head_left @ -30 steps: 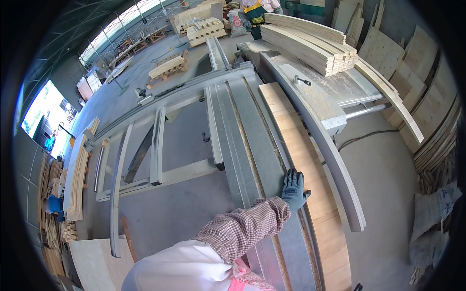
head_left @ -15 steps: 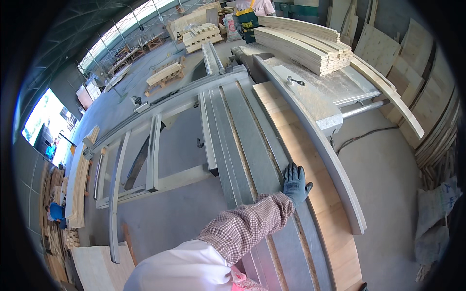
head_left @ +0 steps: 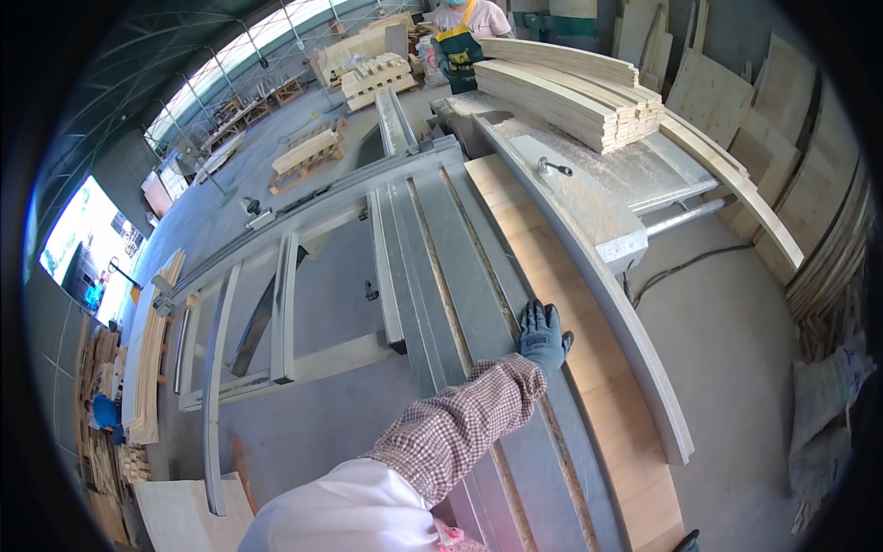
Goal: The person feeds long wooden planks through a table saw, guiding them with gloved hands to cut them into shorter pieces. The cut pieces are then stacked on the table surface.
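Lying with its palm down near the right edge of the grey machine table, the left hand wears a dark grey-blue glove. Its fingers are extended and grasp nothing. The thumb points to the right and reaches the left edge of the long wooden board; whether it presses on the wood, I cannot tell. A checked sleeve covers this forearm.

The board lies lengthwise along the right side of the table, from the far end to the near one, between the table and a long metal rail. Of the right hand, only a small dark gloved part is visible, at the near end of the board; I cannot tell whether it is grasping the wood or is released.

On the left, a metal frame with crossbars is beside the table. Beyond the rail, on the far right side, there is a stack of curved wooden pieces, with sawdust on the surface around it. At the far end of this stack stands a co-worker, in a yellow and dark green apron. Farther to the right, wooden panels lean on the wall, and a pale sack is nearer.
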